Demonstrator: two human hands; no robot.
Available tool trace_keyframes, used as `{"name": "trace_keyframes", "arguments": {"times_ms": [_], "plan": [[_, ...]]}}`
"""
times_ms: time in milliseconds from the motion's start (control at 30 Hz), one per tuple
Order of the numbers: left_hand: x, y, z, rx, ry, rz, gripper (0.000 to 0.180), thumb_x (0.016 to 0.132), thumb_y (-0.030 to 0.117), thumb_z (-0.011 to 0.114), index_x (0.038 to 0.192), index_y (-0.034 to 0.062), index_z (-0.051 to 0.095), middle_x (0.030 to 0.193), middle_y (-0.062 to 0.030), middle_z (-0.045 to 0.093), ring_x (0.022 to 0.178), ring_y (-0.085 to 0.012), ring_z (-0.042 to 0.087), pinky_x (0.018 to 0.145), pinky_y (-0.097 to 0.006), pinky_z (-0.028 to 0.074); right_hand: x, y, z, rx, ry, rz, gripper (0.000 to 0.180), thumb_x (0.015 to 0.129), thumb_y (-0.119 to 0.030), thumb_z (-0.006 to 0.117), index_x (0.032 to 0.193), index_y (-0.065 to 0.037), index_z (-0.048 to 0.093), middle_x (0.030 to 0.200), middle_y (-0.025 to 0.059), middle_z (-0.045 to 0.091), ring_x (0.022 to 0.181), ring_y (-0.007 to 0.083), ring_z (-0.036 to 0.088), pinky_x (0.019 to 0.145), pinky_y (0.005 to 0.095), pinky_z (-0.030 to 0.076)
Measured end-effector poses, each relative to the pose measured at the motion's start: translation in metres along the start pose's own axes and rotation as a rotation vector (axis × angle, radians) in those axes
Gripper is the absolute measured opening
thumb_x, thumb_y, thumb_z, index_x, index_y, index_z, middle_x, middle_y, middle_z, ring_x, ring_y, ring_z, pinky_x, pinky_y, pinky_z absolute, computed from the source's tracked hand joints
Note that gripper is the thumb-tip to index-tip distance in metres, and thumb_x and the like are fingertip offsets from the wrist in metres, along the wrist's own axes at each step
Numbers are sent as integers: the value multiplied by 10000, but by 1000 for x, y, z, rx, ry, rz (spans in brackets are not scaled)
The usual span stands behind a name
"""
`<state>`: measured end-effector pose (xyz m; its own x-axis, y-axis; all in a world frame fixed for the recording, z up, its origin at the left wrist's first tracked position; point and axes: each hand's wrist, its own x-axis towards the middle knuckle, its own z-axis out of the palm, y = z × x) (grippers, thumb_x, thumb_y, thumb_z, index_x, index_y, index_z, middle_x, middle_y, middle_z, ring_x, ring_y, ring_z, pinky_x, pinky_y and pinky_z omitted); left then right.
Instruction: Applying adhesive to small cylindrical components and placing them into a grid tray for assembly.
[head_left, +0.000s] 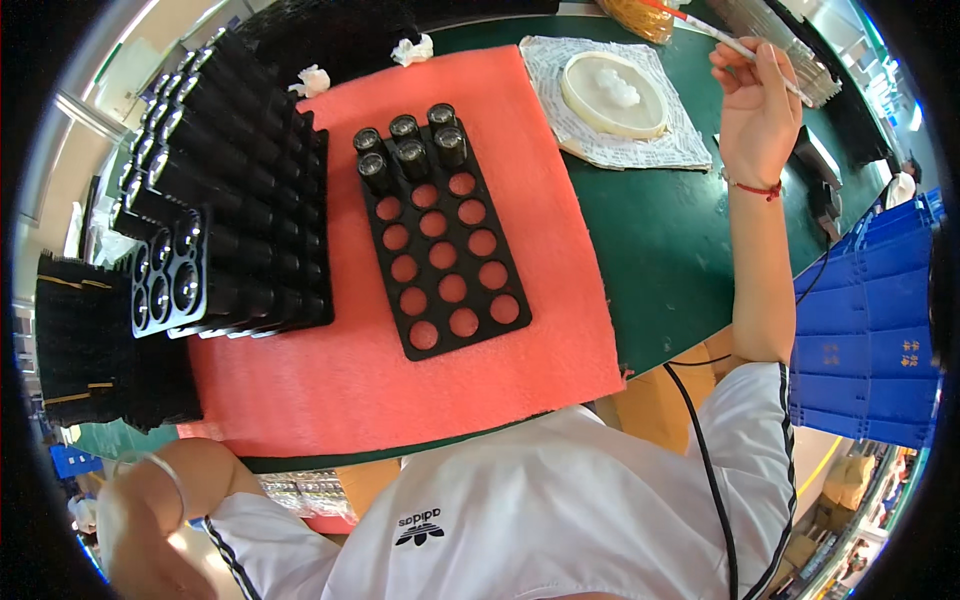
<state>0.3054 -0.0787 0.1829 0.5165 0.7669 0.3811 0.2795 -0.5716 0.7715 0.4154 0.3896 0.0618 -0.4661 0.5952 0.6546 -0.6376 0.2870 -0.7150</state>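
My right hand [762, 95] is raised at the far right, its fingers closed around a thin pen-like stick [722, 38], white with a red end. Near it, a round shallow dish [575, 95] with white cotton [617, 88] lies on a printed paper sheet [545, 55]. My left hand [140, 535] is low at the left edge, blurred, below a pale bangle; its fingers cannot be made out. A black tray [428, 253] with round holes lies on the red cloth mat. Several black cylinders [411, 157] with clear glassy tops stand in its far rows; the nearer holes show the mat.
Trays of black cylinders [250, 200] are stacked at the left of the red mat [540, 370]. Two crumpled white tissues [412, 49] lie at the far edge. Blue bins [865, 320] stand at the right, past the green table [650, 240]. A black cable [697, 430] hangs in front of me.
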Motion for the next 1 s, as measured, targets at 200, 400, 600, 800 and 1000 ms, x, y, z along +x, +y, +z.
{"name": "trace_keyframes", "arguments": {"times_ms": [200, 400, 600, 800, 1000], "plan": [[27, -74, -9, -87, -356, -299, 235, 744, 235, 564, 904, 65, 590, 762, -38, 523, 601, -202, 516, 530, -258, 436, -2, 1, 4, -21, 31, -24, 227, 869, -174, 448, 952, 23, 527, 858, 139, 601, 787, 196, 580, 699, 282, 435], [52, -143, 51, 697, 104, -678, 548, 648, 274, 634, 1121, 50, 472, 1070, -112, 473, 947, -291, 456, 791, -372, 410, -3, 0, 11, -61, 36, -39, 228, 866, -155, 451, 952, 42, 528, 851, 155, 598, 773, 203, 591, 663, 277, 451], [51, -183, 58, 921, 258, -897, 718, 697, 416, 606, 1275, 93, 329, 1328, -200, 189, 1218, -413, 162, 972, -513, 209, -3, 1, 10, -122, 41, -67, 237, 863, -151, 461, 975, 48, 525, 891, 163, 594, 791, 216, 589, 690, 284, 446], [48, -194, 53, 817, 164, -882, 766, 673, 509, 583, 1307, 181, 303, 1375, -201, 95, 1257, -421, 55, 970, -583, 101, -1, 8, 1, -110, 2, -46, 233, 874, -144, 444, 984, 45, 526, 927, 153, 583, 846, 219, 578, 738, 296, 434], [49, -198, 47, 868, 108, -816, 719, 659, 517, 585, 1284, 255, 347, 1381, -182, 128, 1253, -418, 99, 982, -558, 118, 1, 10, -4, -130, 8, -19, 241, 878, -145, 439, 979, 55, 525, 930, 171, 585, 861, 219, 571, 765, 296, 425]]}}
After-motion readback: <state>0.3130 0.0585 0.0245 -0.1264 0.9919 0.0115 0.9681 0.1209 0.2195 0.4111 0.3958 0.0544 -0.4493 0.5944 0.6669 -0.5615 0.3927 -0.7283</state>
